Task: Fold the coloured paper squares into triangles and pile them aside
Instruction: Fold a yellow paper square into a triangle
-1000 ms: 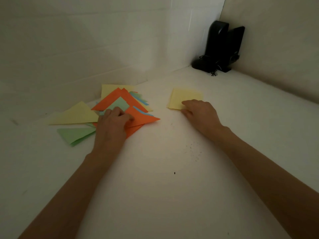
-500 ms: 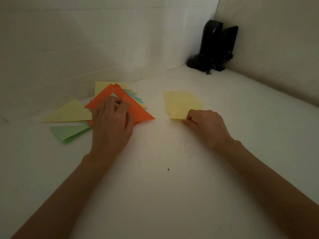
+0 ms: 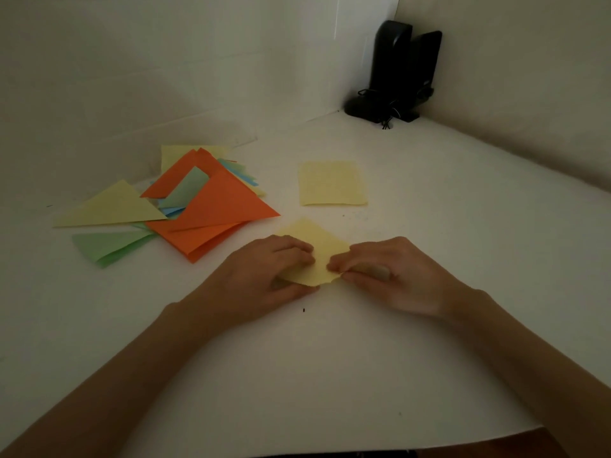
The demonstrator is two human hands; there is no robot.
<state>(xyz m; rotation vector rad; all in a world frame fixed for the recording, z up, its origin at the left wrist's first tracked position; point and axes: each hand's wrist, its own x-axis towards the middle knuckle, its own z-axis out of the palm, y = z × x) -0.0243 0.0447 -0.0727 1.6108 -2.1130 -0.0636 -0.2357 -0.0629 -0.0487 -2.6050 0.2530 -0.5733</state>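
A yellow paper square [image 3: 314, 251] lies cornerwise on the white table [image 3: 330, 375] in front of me. My left hand [image 3: 267, 276] holds its left side with curled fingers. My right hand [image 3: 380, 276] pinches its right corner between thumb and fingertips. A second yellow square [image 3: 332, 183] lies flat a little farther back. To the left sits a loose pile of folded triangles: orange [image 3: 218, 206], yellow [image 3: 112, 208], green [image 3: 105, 246] and bits of blue.
A black device [image 3: 396, 71] with cables stands in the far corner where two white walls meet. The table's front edge runs along the bottom right of the view.
My left hand left the orange triangle on the pile and came to the centre. My right hand drew one yellow square off the stack toward me; both hands now hold it.
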